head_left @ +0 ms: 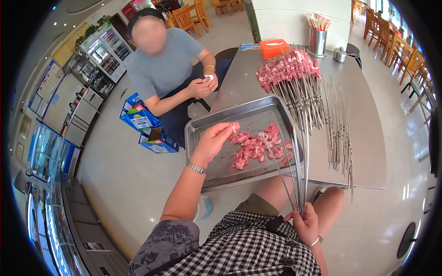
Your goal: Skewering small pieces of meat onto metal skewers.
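Observation:
My left hand, with a metal watch on its wrist, pinches a small piece of raw meat above the left part of a metal tray. Cut pink meat chunks lie heaped in the tray's middle and right. Low at the right, by my knee, my right hand is closed round the lower ends of several long metal skewers. These fan upward over the tray's right edge. One thinner skewer leans left, and its tip reaches the meat, where I cannot tell whether it pierces a piece.
A pile of meat-loaded skewers lies on the metal table, beside bare skewers. Behind are an orange tissue box, a metal skewer holder and a lidded pot. A person sits across; blue cartons stand on the floor.

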Demonstrator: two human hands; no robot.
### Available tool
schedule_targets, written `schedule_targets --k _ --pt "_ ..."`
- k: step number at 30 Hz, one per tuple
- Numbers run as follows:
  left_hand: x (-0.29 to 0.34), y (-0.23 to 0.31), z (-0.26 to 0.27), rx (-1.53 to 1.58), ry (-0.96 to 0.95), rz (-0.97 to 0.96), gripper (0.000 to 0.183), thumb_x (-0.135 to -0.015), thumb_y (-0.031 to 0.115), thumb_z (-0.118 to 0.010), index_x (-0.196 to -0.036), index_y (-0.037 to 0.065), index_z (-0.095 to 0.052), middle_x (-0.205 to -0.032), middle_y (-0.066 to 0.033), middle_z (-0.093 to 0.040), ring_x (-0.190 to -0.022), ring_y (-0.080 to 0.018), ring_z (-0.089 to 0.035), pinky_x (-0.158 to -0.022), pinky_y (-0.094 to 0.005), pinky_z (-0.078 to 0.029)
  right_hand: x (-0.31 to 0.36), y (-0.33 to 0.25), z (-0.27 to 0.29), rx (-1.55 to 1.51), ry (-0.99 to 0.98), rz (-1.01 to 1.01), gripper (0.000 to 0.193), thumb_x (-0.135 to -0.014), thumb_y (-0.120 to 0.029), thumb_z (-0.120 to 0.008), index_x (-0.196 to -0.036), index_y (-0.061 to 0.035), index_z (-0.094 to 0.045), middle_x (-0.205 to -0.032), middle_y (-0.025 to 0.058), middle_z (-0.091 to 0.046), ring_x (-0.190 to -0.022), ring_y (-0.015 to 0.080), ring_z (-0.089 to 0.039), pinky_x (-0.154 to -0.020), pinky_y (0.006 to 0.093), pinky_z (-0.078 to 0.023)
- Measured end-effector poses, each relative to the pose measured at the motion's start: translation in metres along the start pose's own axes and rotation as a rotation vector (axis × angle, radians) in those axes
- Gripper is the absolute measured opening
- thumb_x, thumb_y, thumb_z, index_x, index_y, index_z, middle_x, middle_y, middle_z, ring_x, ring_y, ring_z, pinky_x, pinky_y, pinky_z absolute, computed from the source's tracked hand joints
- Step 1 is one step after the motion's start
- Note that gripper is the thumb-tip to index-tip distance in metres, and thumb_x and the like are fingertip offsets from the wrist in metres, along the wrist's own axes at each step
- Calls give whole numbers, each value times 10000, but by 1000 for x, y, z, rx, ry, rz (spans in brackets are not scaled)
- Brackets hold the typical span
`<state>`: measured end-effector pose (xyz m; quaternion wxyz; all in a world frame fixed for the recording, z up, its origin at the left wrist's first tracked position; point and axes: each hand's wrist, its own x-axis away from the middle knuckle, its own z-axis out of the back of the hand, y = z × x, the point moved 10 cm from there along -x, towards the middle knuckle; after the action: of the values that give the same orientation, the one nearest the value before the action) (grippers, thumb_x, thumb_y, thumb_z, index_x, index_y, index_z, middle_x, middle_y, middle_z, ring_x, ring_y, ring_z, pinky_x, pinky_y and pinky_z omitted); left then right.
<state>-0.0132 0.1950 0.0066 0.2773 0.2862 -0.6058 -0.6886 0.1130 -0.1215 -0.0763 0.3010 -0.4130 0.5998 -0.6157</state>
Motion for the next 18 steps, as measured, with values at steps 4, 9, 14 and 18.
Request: schedule_targets --k 4,9,14,18 --pt "13 58 -2 -437 132 -408 208 -924 128 -510 -1033 -17 -611 -1097 -77 -590 -942 -130 -578 -803 -253 -456 4 5 5 -6 25 -10 131 -885 -1 -482 -1012 10 -512 -692 68 -651 -645 79 -595 -573 197 -444" --pt "7 55 4 197 28 -178 194 -939 145 -475 -1043 11 -571 -1021 -88 -595 -959 -178 -569 -828 -308 -453 8 2 7 72 -33 -2 174 -880 -1 -495 -1049 -12 -533 -694 51 -658 -597 50 -557 -530 186 -424" --pt "9 49 -14 731 -25 -69 188 -958 169 -427 -1050 47 -537 -1005 -115 -603 -972 -224 -577 -889 -350 -433 7 -5 -9 48 -95 145 219 -873 -16 -521 -1088 -39 -546 -699 32 -663 -562 46 -533 -516 189 -414" --pt "13 48 -31 869 -76 -17 183 -945 131 -439 -1100 57 -502 -1040 -137 -596 -1033 -266 -562 -923 -404 -436 4 -14 -15 88 -119 164 218 -866 -31 -539 -1083 -43 -553 -697 26 -664 -561 52 -541 -518 199 -422"
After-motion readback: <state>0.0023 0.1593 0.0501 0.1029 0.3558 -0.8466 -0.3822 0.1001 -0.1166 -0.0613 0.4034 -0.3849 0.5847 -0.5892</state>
